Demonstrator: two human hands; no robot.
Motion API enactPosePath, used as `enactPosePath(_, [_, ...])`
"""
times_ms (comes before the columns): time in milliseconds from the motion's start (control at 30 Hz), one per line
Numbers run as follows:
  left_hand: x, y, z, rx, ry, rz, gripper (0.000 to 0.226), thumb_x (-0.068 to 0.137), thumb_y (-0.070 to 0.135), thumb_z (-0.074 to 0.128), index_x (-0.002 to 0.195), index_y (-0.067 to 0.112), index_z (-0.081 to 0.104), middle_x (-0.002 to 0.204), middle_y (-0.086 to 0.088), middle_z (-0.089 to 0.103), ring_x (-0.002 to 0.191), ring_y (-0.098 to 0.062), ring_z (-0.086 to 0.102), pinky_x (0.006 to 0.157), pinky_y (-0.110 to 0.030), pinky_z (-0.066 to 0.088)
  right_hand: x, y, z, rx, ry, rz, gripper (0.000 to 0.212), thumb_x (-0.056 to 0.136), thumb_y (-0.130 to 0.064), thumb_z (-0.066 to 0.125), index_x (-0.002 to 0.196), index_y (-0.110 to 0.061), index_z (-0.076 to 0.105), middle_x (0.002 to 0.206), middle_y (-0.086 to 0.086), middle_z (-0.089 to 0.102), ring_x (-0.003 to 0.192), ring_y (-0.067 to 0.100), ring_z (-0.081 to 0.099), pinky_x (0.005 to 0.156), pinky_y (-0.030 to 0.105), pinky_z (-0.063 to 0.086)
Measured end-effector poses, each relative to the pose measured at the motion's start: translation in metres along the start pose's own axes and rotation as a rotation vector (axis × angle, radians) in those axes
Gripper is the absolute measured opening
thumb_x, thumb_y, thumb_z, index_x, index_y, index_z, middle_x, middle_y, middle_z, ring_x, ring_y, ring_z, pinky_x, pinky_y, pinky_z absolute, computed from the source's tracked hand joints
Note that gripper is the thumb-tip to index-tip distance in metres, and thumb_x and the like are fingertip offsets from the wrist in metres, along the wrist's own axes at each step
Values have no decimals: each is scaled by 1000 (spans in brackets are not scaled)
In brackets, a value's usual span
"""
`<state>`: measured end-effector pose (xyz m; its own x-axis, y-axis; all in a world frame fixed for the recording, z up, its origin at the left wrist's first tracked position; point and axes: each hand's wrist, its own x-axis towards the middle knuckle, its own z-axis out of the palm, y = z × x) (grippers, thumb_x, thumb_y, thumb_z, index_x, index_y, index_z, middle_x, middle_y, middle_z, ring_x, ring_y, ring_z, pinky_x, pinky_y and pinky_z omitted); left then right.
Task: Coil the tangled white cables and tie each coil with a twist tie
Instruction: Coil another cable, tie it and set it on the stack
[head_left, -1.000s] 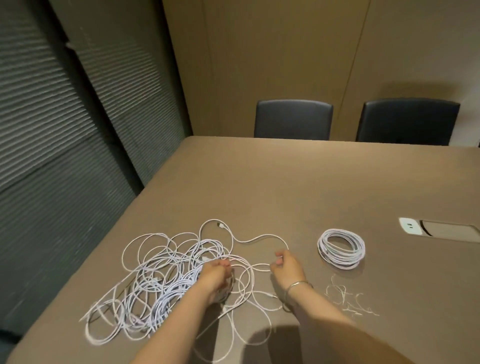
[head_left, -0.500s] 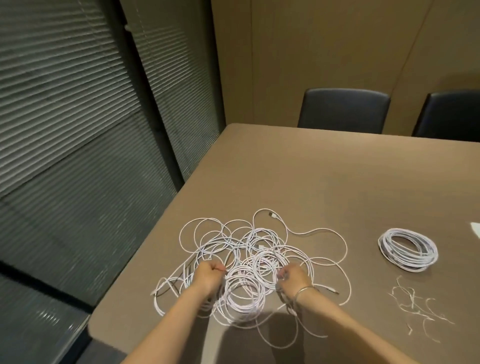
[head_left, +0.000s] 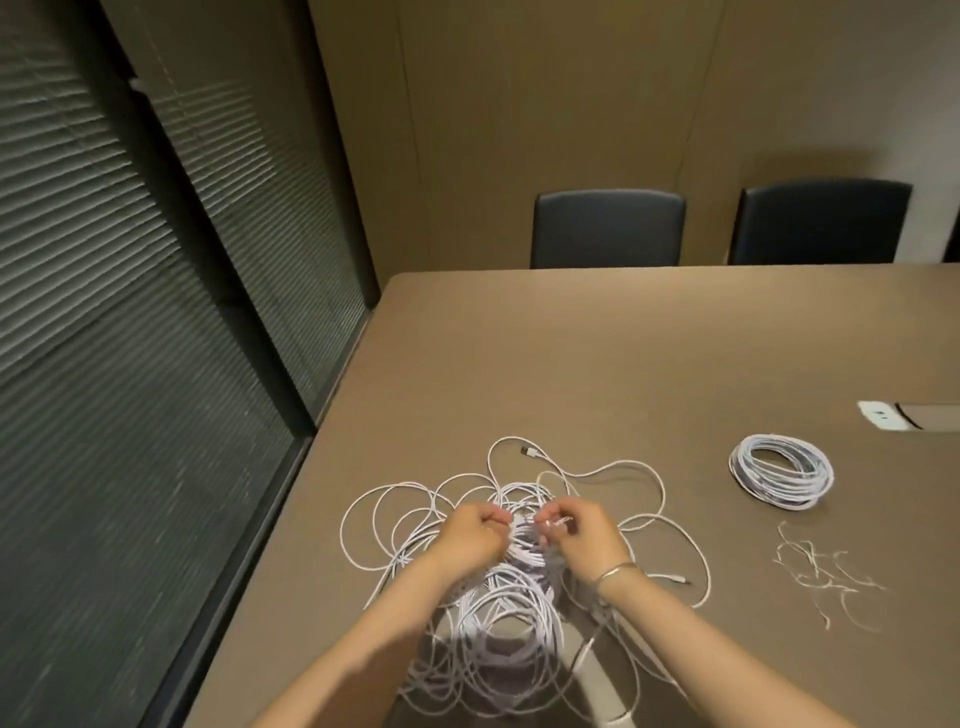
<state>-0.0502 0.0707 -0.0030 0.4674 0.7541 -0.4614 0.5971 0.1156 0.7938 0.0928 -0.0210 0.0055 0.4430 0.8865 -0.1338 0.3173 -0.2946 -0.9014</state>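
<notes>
Tangled white cables (head_left: 498, 613) sprawl on tabletop (head_left: 571, 364) right before you, loops spilling toward near edge. Your left hand (head_left: 470, 538) and right hand (head_left: 584, 535), each grip curled around strands at tangle's middle, nearly touching. Bracelet (head_left: 615, 571) on right wrist. Right of tangle: loose twist ties (head_left: 821, 571). Farther: finished coil (head_left: 782, 470). Beyond: two dark chairs (head_left: 608, 228).

One tangled heap of white cables (head_left: 498, 587) on the table (head_left: 571, 364); right of the heap, one finished coil (head_left: 781, 470) and one loose scatter of twist ties (head_left: 821, 571), count unclear; beyond the table, two dark chairs (head_left: 607, 228)
</notes>
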Motion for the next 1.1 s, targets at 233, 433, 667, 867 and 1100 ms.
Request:
enactPosePath(233, [3,-6,14,499,-141,180,44,91,11,61,134,23,56,129,0,60,91,-15,61,71,-22,49,1,-55,-15,208,47,-74,28,86,14,56,80,-13,63,72,-1,64,56,5,64,59,20,51])
enactPosePath(433, [18,-29,19,954,-151,196,40,89,32,63,129,31,58,134,-8,51,128,-28,46,107,-40,40,2,-36,-45,117,193,98,35,82,21,47,79,-11,60,73,6,58,58,15,53,51,12,44])
enactPosePath(667, [23,-37,39,1192,-155,406,28,91,9,54,119,14,55,127,-7,55,126,-26,48,114,-44,22,-19,20,-51,-163,214,281,24,83,12,53,97,-2,67,99,11,66,89,25,60,67,14,39])
enactPosePath(867, [25,-34,42,1277,-145,421,48,91,4,52,137,13,43,121,-9,65,122,-28,55,117,-47,16,-23,33,-37,-228,165,336,25,86,0,57,105,-13,66,107,11,67,93,22,62,72,21,45])
enactPosePath(1100, [33,2,14,642,-256,282,9,98,21,52,94,19,60,87,-7,63,71,-17,55,63,-26,39,-20,32,-31,-413,170,321,30,83,-6,61,112,-12,63,137,12,47,128,27,43,101,23,31])
